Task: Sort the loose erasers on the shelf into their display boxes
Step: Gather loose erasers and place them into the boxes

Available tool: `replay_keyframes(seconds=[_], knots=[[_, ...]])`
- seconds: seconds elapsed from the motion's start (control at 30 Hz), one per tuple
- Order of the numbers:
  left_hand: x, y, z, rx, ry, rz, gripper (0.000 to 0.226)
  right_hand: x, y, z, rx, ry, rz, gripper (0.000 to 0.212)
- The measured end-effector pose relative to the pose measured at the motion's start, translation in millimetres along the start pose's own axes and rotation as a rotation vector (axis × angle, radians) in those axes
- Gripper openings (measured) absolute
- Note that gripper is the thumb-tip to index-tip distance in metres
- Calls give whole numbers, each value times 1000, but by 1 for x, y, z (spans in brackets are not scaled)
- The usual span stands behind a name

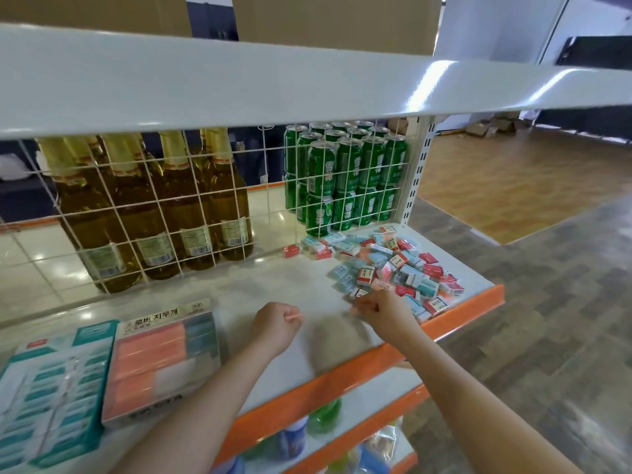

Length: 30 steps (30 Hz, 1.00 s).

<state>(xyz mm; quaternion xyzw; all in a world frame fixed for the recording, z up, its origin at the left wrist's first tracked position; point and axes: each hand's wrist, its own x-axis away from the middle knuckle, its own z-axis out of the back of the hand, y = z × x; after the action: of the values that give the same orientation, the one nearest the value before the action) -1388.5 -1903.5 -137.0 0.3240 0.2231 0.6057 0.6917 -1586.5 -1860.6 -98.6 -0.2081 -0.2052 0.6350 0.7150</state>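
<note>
I see the loose erasers (390, 268) heaped at the shelf's (260, 289) right end, pointing every which way. My right hand (383, 311) pinches at the heap's near edge; what it grips is blurred. My left hand (277, 325) is fisted, empty, between heap and display boxes (160, 364).

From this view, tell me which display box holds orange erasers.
The right display box, next to the left forearm: it holds orange erasers and has a Korean label on top. The left box beside it is teal, with teal erasers.
</note>
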Motion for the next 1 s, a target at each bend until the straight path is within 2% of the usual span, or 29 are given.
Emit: replay_keyframes(seconds=[0.1, 0.17, 0.27, 0.37, 0.53, 0.63, 0.73, 0.8, 0.9, 1.0], knots=[[3, 2, 1, -11, -15, 37, 29, 3, 3, -4, 33, 11, -30, 37], [3, 2, 1, 3, -37, 60, 18, 6, 4, -3, 30, 50, -42, 39], [3, 0, 1, 31, -37, 76, 34, 11, 5, 0, 13, 59, -64, 37], [5, -1, 2, 69, -20, 86, 39, 13, 7, 2, 61, 28, -88, 34], [11, -2, 9, -15, -47, -11, 44, 16, 6, 4, 93, 20, -67, 36], [14, 1, 13, -33, -27, -45, 33, 16, 4, 4, 134, -41, -49, 46], [16, 7, 20, 64, 37, -30, 27, 16, 0, 3, 182, -98, -42, 52], [17, 9, 24, 147, 66, -23, 24, 15, -2, 2, 162, -81, -30, 45], [19, 10, 30, 243, 108, -15, 22, 13, -8, 1, 46, 18, -6, 19], [21, 11, 32, 330, 123, 11, 30, 11, -15, 2, -35, 43, -8, 20]])
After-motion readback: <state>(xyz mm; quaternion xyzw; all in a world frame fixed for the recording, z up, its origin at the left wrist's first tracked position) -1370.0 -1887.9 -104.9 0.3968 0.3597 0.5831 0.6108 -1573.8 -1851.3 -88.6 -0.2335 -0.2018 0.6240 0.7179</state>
